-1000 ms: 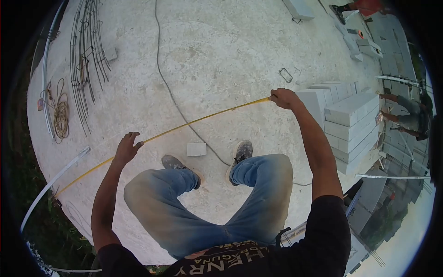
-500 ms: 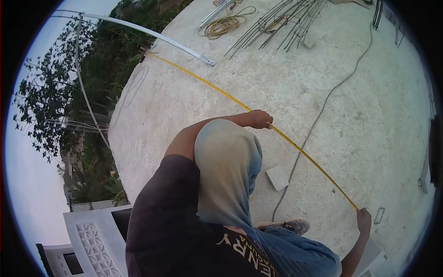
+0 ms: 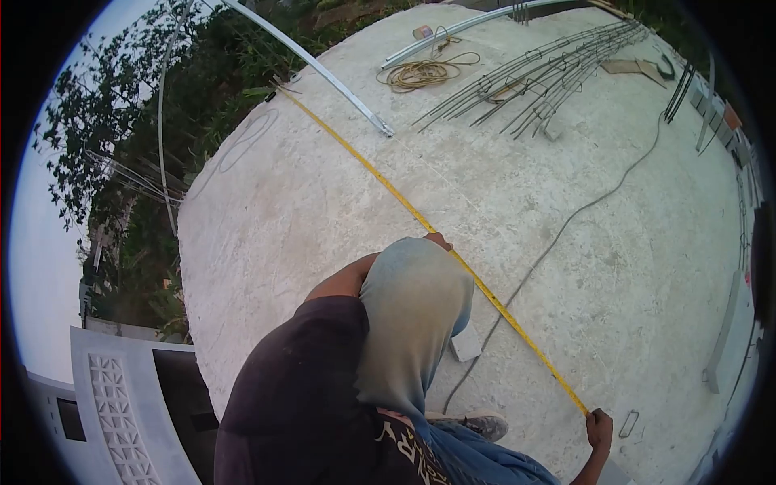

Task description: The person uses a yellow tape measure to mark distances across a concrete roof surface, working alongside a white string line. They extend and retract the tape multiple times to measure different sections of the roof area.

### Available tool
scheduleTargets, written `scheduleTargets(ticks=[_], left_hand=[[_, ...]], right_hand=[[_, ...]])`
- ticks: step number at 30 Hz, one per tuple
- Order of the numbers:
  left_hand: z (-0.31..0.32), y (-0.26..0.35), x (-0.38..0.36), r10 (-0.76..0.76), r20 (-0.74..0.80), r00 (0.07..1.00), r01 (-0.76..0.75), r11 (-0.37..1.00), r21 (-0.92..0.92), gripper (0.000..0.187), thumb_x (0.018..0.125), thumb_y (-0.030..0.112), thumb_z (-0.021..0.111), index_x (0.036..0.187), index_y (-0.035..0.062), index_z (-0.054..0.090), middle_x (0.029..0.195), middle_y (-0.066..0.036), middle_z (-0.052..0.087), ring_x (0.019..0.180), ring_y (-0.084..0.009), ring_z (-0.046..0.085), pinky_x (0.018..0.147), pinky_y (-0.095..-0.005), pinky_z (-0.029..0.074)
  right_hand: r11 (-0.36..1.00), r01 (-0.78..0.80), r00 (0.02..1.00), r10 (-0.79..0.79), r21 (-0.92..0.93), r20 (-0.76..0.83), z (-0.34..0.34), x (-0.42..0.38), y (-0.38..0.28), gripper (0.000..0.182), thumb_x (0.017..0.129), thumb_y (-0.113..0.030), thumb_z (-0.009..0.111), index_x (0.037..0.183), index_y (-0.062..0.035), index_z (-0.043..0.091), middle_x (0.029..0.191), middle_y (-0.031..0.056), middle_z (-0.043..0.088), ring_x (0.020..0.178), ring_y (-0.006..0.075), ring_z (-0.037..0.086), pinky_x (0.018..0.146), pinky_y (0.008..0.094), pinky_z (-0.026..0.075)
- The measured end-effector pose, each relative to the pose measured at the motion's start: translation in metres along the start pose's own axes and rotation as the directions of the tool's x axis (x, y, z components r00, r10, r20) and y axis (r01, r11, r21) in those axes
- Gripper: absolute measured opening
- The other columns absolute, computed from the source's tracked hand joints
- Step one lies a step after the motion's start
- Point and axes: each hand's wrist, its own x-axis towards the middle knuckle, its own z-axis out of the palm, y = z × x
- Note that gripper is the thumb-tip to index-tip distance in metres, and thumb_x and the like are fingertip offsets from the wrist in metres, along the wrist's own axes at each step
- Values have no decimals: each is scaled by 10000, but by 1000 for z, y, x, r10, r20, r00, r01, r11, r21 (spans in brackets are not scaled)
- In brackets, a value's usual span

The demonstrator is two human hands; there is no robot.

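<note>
A yellow tape measure (image 3: pixel 517 323) stretches across the concrete slab, from a dark item at the far left edge to my right hand. My right hand (image 3: pixel 599 431) is closed on its near end, low on the right. Behind my raised knee, my left hand (image 3: pixel 439 241) shows only in part; its fingers are curled at the tape's middle stretch. My jeans-covered knee (image 3: pixel 416 299) hides the rest of that hand and wrist. A pale block (image 3: pixel 466 346) lies on the slab beside my leg, partly covered by it.
A grey cable (image 3: pixel 558 236) snakes over the slab (image 3: pixel 323 202). Steel rebar cages (image 3: pixel 525 77), a coiled hose or rope (image 3: pixel 420 74) and a long metal channel (image 3: pixel 315 65) lie toward the back. A small wire loop (image 3: pixel 628 423) sits by my right hand. Foliage borders the slab's left edge.
The view has shifted, so the slab and tape appear lower and more of the back shows. My left hand is now largely hidden behind my knee. My right hand still holds the tape's end.
</note>
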Motion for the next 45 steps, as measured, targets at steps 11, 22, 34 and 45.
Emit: scheduleTargets(ticks=[11, 22, 34, 45], left_hand=[[8, -52, 46, -284, 168, 944, 232, 210, -950, 354, 954, 270, 463, 1064, -63, 507, 942, -194, 645, 820, -291, 673, 684, -388, 569], [-32, -56, 38, -484, -12, 875, -60, -83, -995, 255, 916, 126, 450, 1077, -71, 448, 944, -202, 631, 759, -355, 677, 666, -445, 591], [2, -81, 55, -304, 75, 950, 166, 286, -944, 281, 883, 142, 490, 935, -112, 597, 901, -186, 691, 705, -270, 692, 553, -357, 558], [-59, -24, 22, -519, -276, 809, -361, -70, -930, 202, 844, 115, 470, 909, -76, 487, 702, -205, 609, 531, -301, 628, 476, -375, 522]], right_hand=[[981, -65, 990, 41, 181, 132, 0, -20, -34, 244, 821, -193, 566, 823, 47, 605, 709, 226, 612, 667, 356, 607, 637, 407, 463], [964, 30, 994, -56, 265, 91, 15, -9, -64, 272, 797, -210, 532, 785, 46, 621, 583, 144, 572, 538, 206, 538, 543, 339, 428], [969, 11, 999, -21, 247, 40, 35, -23, -25, 252, 796, -195, 517, 789, 40, 609, 614, 180, 582, 574, 254, 575, 564, 358, 442], [946, -18, 999, 3, 323, 47, 35, -20, -45, 245, 819, -196, 525, 834, 36, 602, 709, 204, 608, 649, 287, 597, 626, 379, 455]])
